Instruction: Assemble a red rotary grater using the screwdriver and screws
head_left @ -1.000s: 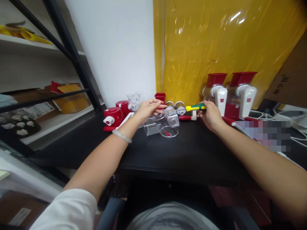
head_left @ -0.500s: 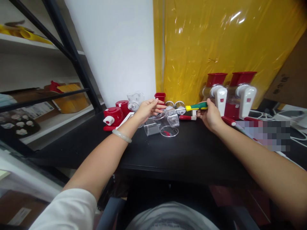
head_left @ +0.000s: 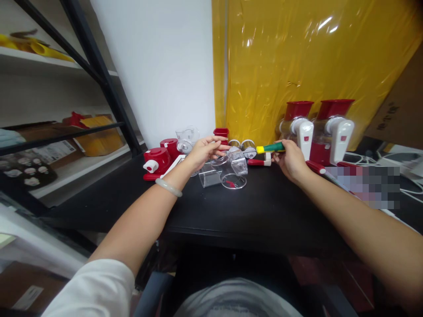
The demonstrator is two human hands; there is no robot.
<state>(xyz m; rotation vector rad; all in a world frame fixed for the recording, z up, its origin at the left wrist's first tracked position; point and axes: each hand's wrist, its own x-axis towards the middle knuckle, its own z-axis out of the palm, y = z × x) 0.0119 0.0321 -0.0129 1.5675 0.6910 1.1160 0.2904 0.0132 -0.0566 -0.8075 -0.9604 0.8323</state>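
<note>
My right hand [head_left: 291,158] grips the handle end of a green and yellow screwdriver [head_left: 272,147]. Its thin shaft points left, toward my left hand [head_left: 211,149]. That hand hovers palm inward with fingers stretched; whether its fingertips touch the shaft or hold something small I cannot make out. Below them lies a clear plastic housing [head_left: 211,176] with tube-like openings, and a small red piece shows through its round rim. Two metal grater drums [head_left: 248,149] stand behind the shaft. Under the right fingers is a crank handle [head_left: 259,162] with a red grip.
Red bases [head_left: 157,160] with a white knob sit at the left. Behind my left hand are another clear housing [head_left: 188,138] and a red hopper [head_left: 220,133]. Two assembled rotary graters [head_left: 306,132] stand at the right, near white cables [head_left: 373,158]. A shelf rack [head_left: 112,101] borders the black table [head_left: 211,211].
The screwdriver and my right hand have shifted only slightly. My left fingers have moved a little, still near the shaft. The parts on the table lie as before.
</note>
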